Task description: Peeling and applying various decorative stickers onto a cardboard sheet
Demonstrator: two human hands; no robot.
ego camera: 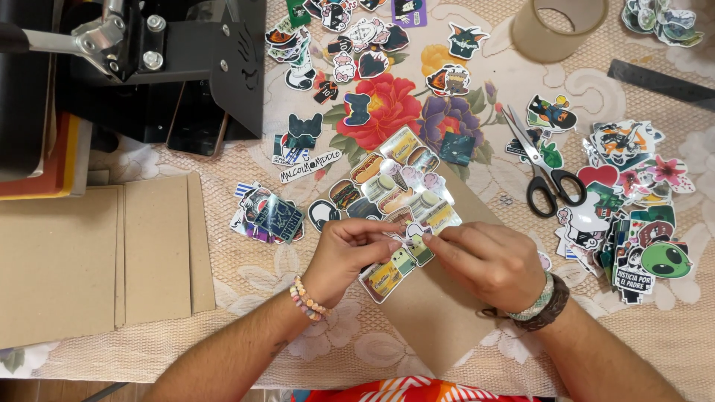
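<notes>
Left hand (344, 253) and right hand (484, 262) pinch same small sticker (418, 240) between fingertips, edges meeting as if to peel backing. Sticker sits over card (436, 313), frame centre. Scissors (542, 167) at 2 o'clock; loose stickers (633, 223) at 3.

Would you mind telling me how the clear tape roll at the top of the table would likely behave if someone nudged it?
The tape roll lies flat on its round side, so it would probably slide on the lace tablecloth rather than roll. It looks hollow and thin-walled, so likely light. Stood on edge, it would probably roll away.
</notes>
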